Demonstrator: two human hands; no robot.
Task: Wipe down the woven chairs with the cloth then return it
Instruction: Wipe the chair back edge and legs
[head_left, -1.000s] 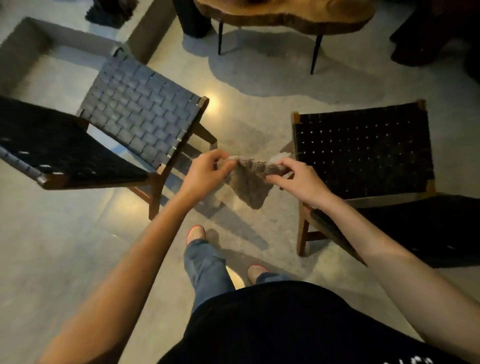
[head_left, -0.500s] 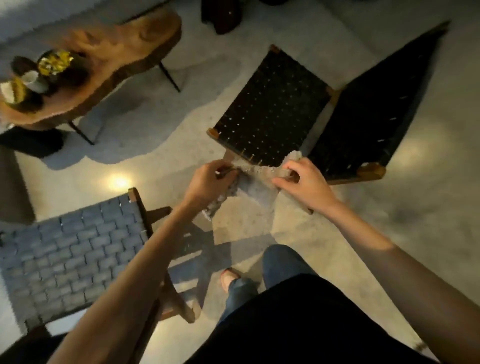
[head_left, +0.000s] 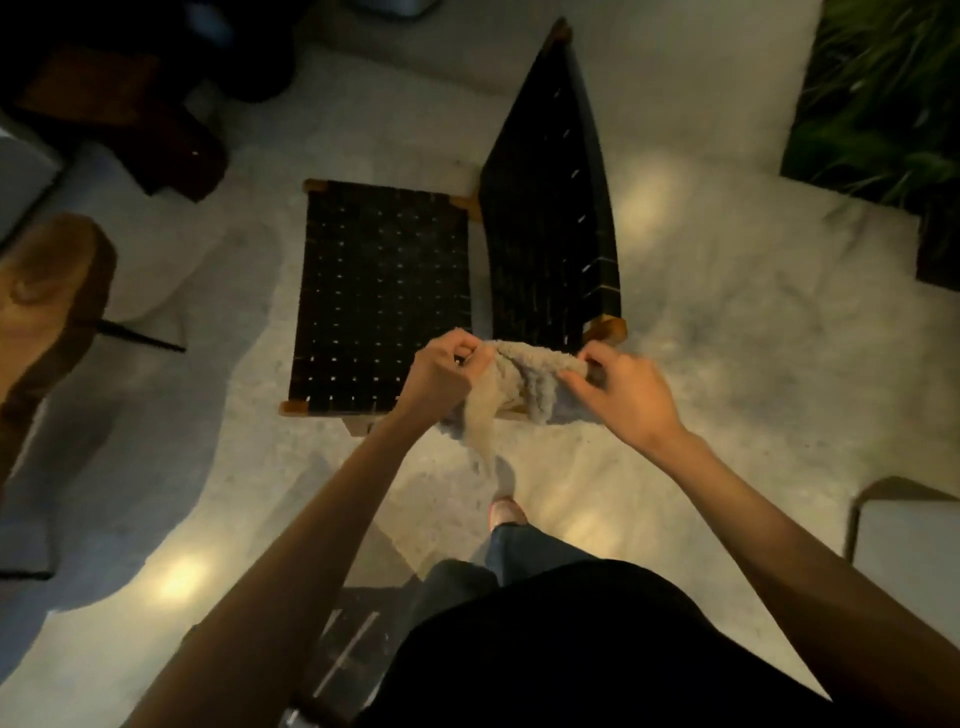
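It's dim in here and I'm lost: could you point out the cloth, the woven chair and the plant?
cloth (head_left: 525, 383), head view, on its bunched middle.
woven chair (head_left: 382, 291), head view, on the middle of its seat.
plant (head_left: 878, 88), head view, on its green leaves.

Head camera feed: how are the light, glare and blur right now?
Head view: dim, warm light; bright glare spots on the floor; edges smeared with blur, the plant most of all; wide-angle bending at the borders; the chair, the cloth, the left hand and the right hand read clearly enough at centre.
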